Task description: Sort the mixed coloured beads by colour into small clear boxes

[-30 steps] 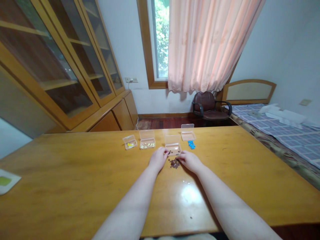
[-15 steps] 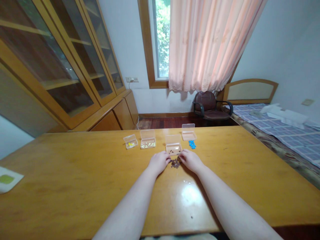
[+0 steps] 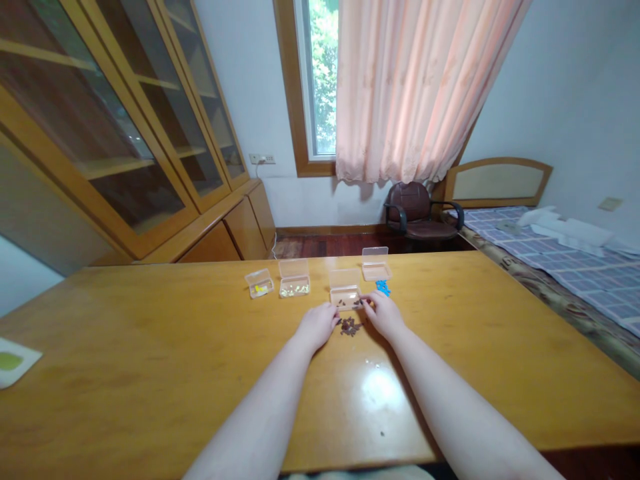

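Observation:
A heap of small brown pieces point(image 3: 351, 327) lies on the table between my hands. Just behind it stands a clear plastic box point(image 3: 345, 293), its lid up and a few brown pieces on its floor. My left hand point(image 3: 320, 325) rests at the heap's left edge, fingers closed around a small dark piece. At the box's right front corner is my right hand point(image 3: 383, 313), its fingertips pinched over the rim; what they hold is too small to make out surely, though it looks like a brown piece.
To the left stand a clear box with pale pieces point(image 3: 295, 288) and a smaller box with yellow pieces point(image 3: 261, 287). Blue pieces point(image 3: 383, 287) lie before another open box point(image 3: 377, 270) at the right. A white sheet point(image 3: 17, 360) lies at the table's left edge.
My right hand has moved from the heap's right side up and back to the box's front right corner. My left hand has stayed by the heap.

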Available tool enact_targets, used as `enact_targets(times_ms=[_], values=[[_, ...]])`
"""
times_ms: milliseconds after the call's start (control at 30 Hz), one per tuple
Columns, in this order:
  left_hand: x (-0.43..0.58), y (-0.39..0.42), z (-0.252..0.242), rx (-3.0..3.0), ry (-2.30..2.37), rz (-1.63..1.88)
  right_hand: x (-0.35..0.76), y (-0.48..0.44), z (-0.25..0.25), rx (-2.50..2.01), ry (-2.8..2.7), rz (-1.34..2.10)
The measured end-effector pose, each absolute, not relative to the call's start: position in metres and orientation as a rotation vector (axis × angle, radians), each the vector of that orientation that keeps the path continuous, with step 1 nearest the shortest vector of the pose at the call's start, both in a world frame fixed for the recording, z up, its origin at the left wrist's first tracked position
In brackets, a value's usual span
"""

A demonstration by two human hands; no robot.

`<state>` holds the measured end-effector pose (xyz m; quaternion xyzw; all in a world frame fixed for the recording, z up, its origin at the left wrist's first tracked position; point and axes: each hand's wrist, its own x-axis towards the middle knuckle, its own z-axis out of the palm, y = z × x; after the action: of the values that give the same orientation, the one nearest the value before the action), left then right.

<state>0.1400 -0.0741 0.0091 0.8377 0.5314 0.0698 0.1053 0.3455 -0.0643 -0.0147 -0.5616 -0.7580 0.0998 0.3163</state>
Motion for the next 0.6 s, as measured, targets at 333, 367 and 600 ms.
enact_targets(times_ms=[333, 367, 600], values=[[0.142, -0.077, 0.002, 2.481, 1.586, 0.132, 0.343, -0.077, -0.003, -1.371, -2.289, 0.448], [0.142, -0.077, 0.002, 2.487, 1.581, 0.14, 0.341, -0.078, -0.003, -1.341, -2.308, 0.451], [0.139, -0.078, 0.006, 2.448, 1.561, 0.19, 0.338, -0.078, -0.005, -1.332, -2.351, 0.41]])
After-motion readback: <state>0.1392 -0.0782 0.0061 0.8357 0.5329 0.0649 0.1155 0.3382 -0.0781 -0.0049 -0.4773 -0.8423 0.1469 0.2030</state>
